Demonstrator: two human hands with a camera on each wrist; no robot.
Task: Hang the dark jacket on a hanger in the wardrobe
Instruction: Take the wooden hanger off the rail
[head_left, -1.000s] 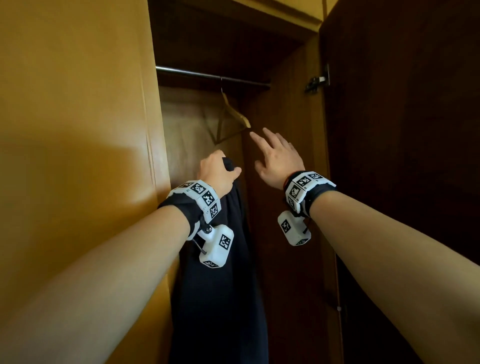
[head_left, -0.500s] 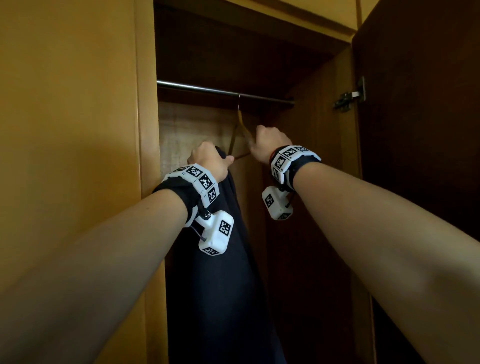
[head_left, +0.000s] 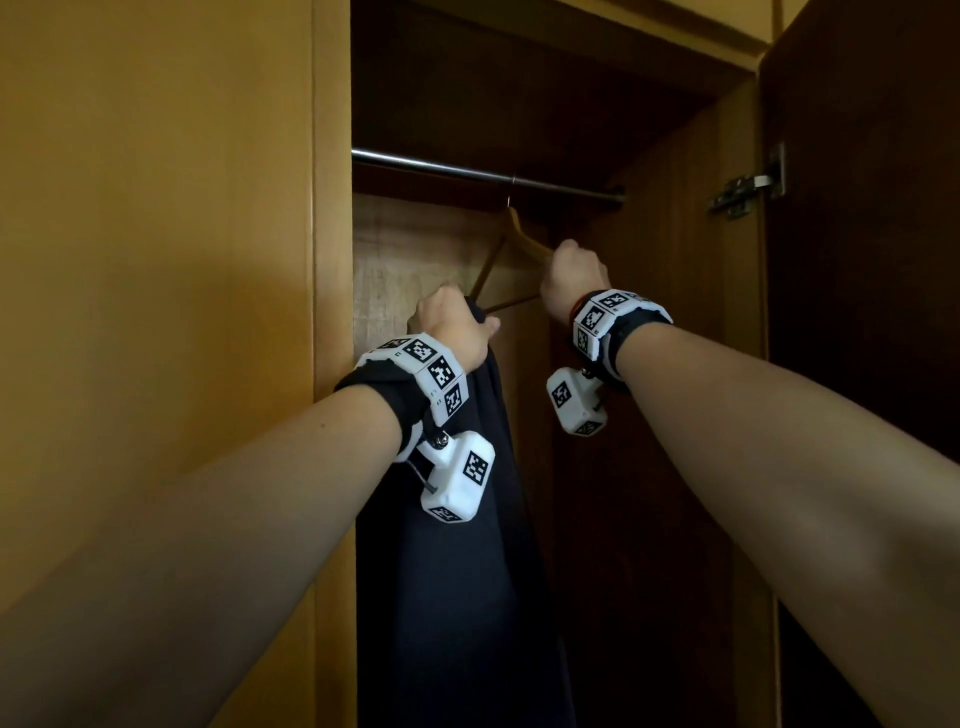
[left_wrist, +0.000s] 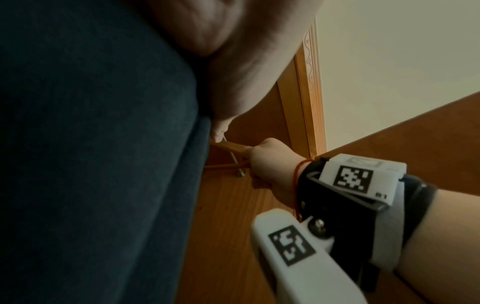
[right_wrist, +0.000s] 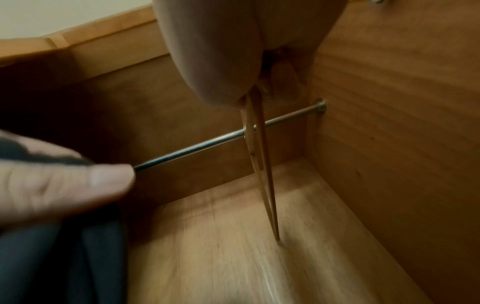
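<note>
The dark jacket (head_left: 457, 571) hangs straight down from my left hand (head_left: 452, 327), which grips its top edge just inside the wardrobe opening; the cloth (left_wrist: 98, 164) fills the left wrist view. A wooden hanger (head_left: 519, 234) hangs by its wire hook on the metal rail (head_left: 467, 169). My right hand (head_left: 571, 270) grips the hanger's right arm, up and to the right of the left hand. In the right wrist view the hanger (right_wrist: 259, 154) runs down from my curled fingers across the rail (right_wrist: 207, 142), with the jacket (right_wrist: 59, 257) at lower left.
The wardrobe's closed left door (head_left: 156, 260) stands close to my left forearm. The open dark right door (head_left: 872, 312) with its hinge (head_left: 748, 184) lies to the right. The wardrobe's inner side wall (head_left: 675, 364) is just behind my right hand.
My right hand went from open and reaching to gripping the hanger's right arm. Both hands and the jacket have risen toward the rail, and the view has tilted upward.
</note>
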